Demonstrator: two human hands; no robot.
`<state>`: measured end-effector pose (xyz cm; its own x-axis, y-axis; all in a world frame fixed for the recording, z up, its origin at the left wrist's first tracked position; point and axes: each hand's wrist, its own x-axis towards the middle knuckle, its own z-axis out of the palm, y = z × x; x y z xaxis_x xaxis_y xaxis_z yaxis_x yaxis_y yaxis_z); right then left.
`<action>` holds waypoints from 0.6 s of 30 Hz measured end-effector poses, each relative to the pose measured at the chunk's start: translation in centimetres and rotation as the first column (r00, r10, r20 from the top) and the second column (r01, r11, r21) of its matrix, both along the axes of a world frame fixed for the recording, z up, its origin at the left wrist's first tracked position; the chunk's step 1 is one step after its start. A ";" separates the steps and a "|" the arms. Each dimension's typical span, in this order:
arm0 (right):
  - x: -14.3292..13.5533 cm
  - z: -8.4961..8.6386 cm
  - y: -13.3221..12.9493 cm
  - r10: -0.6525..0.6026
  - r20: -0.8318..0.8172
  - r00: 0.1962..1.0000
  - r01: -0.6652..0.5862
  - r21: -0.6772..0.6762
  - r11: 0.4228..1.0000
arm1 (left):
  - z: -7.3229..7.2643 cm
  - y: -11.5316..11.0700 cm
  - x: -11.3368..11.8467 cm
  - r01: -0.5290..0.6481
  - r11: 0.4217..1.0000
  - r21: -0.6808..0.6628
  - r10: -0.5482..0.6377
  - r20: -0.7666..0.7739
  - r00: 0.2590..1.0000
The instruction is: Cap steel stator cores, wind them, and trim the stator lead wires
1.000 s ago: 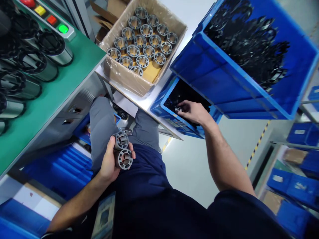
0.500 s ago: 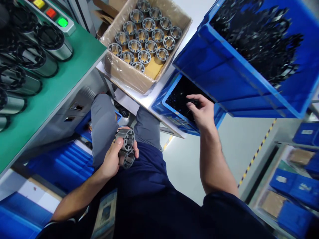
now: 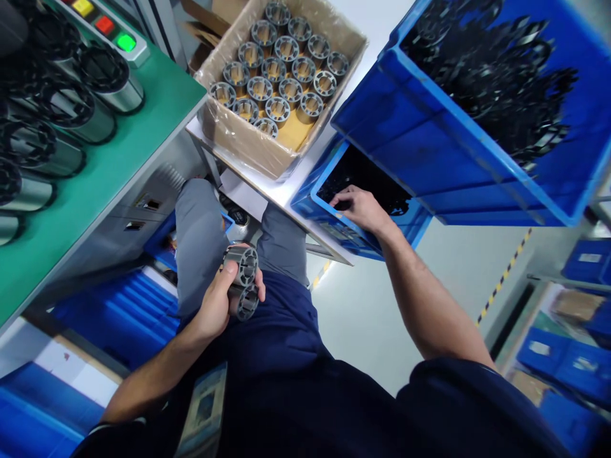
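Note:
Two grey metal stator cores [image 3: 247, 267], slotted rings stacked side by side, are gripped in my left hand [image 3: 217, 302] above my lap. My thumb presses on the upper one and the fingers wrap behind. My right hand [image 3: 365, 208] reaches over the near rim of the lower blue bin [image 3: 329, 207], which holds dark, glossy black parts [image 3: 351, 168]. Its fingertips are bent together at the bin's left end. Something dark shows beneath them, but its shape is too hidden to tell.
A plastic-lined cardboard box [image 3: 248, 149] holds rows of stator cores. Above the lower bin, a big blue crate [image 3: 429, 146] is heaped with black plastic parts. On the green bench [image 3: 157, 105] stand several metal cylinders [image 3: 112, 79] beside a button box [image 3: 136, 51].
My right hand has moved left across the lower bin, toward its near left end, and turned palm down. My left hand keeps its hold on the two stator cores.

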<state>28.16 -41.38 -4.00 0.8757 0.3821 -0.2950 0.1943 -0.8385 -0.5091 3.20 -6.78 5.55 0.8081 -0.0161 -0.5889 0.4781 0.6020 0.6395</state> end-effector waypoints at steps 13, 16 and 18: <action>2.0 -0.8 2.9 -0.029 0.015 0.999 0.031 -0.165 0.986 | -0.2 0.1 0.6 0.030 0.999 0.020 -0.031 0.071 0.997; 2.4 -0.8 3.9 -0.038 0.037 0.999 0.046 -0.246 0.968 | -0.2 0.3 0.2 0.030 0.999 0.023 -0.032 0.090 0.995; 2.2 -0.3 3.8 -0.036 0.061 0.998 0.050 -0.252 0.966 | -0.5 0.7 -0.3 0.008 1.000 0.017 -0.009 0.091 0.996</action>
